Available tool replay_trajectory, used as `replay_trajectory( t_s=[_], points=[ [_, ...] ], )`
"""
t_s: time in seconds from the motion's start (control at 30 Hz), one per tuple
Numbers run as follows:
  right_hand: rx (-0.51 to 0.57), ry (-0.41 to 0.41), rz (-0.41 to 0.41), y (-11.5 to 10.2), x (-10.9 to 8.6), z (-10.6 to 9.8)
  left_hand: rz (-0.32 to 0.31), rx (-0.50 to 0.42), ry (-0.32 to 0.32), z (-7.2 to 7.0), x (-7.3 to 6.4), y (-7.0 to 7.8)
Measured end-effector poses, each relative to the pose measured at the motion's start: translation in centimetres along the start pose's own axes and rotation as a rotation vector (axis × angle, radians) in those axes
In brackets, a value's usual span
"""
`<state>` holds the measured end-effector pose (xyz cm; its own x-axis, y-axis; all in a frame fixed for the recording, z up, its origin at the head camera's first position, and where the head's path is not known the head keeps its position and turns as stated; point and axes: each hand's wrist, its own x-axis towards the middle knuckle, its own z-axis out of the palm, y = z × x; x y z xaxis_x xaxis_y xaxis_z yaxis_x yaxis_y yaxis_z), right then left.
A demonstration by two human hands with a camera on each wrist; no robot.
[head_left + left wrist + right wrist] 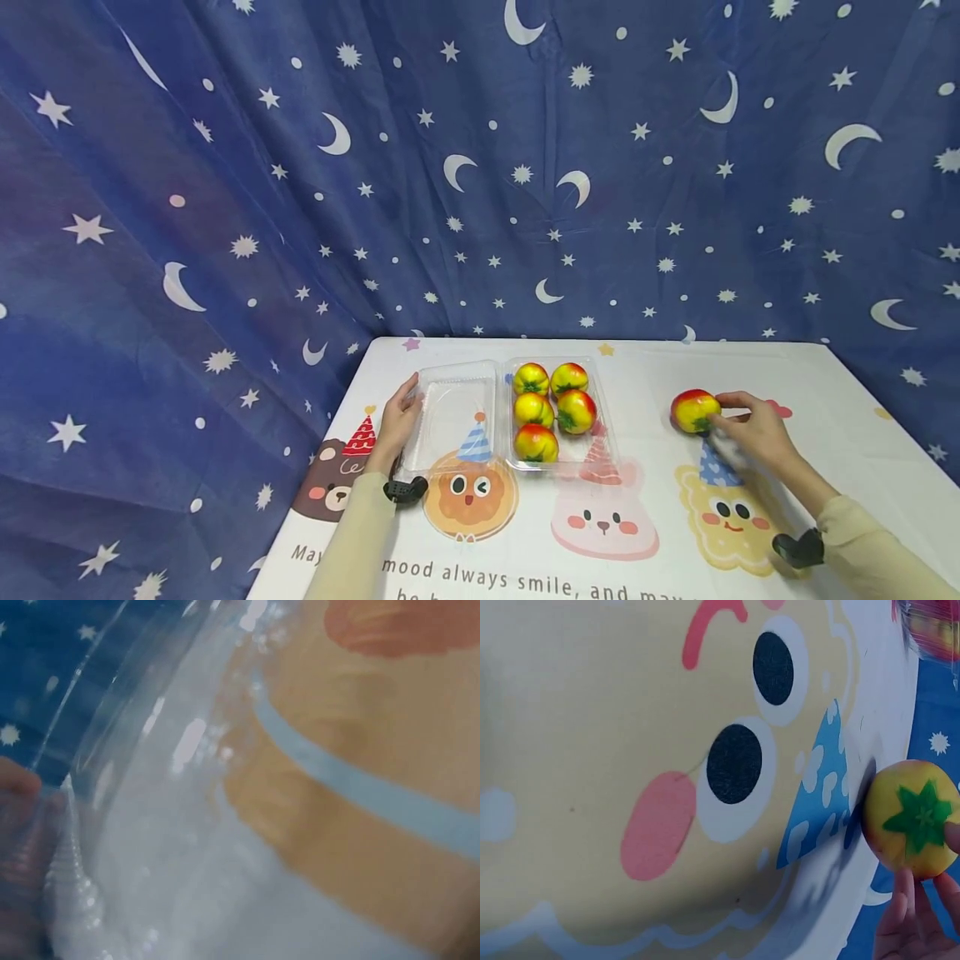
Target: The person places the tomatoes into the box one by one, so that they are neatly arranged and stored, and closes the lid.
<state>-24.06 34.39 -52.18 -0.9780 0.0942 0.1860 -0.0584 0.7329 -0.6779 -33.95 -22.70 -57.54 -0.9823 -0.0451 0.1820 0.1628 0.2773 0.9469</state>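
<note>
My right hand [752,429] pinches a red-and-yellow fruit [694,411] at the right of the table. In the right wrist view the fruit [911,819] shows a green star-shaped calyx, with thumb and fingertips at its sides. A clear plastic box [588,454] lies opened out left of the middle and holds several similar fruits in two columns; its front right part is bare. My left hand [397,423] grips the outer edge of its see-through lid [455,417]. Close up in the left wrist view, a fingertip shows beside the ridged lid edge [71,877].
A white tablecloth [637,575] with cartoon faces and lettering covers the table. Behind and to the left hangs a dark blue curtain [420,200] with moons and stars. Each wrist bears a black strap device; the left one [406,490] is close to the lid's front corner.
</note>
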Motion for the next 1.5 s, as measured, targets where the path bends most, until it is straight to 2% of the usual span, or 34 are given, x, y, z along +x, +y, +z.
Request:
replay_trajectory(
  t_s=[0.27, 0.37, 0.53, 0.77, 1.2, 1.5],
  points=[
    [-0.038, -0.001, 0.074, -0.5, 0.6, 0.5, -0.015, 0.012, -0.005, -0.2, -0.2, -0.2],
    [-0.020, 0.001, 0.083, -0.6, 0.8, 0.7, 0.002, -0.022, -0.006, -0.1, -0.2, -0.4],
    [-0.011, 0.002, 0.056, -0.8, 1.1, 1.0, 0.017, -0.079, -0.006, 0.1, 0.0, -0.7],
    [-0.042, -0.020, 0.030, -1.5, 1.6, 1.0, -0.002, -0.012, -0.003, 0.2, 0.4, -0.5],
    [-0.047, -0.022, 0.047, -3.0, 1.6, 1.0, -0.016, -0.030, 0.003, 0.0, 0.6, -0.3],
    [-0.053, -0.009, 0.013, -4.3, 1.5, 1.3, -0.012, -0.011, 0.008, -0.2, 0.4, -0.5]
  ],
)
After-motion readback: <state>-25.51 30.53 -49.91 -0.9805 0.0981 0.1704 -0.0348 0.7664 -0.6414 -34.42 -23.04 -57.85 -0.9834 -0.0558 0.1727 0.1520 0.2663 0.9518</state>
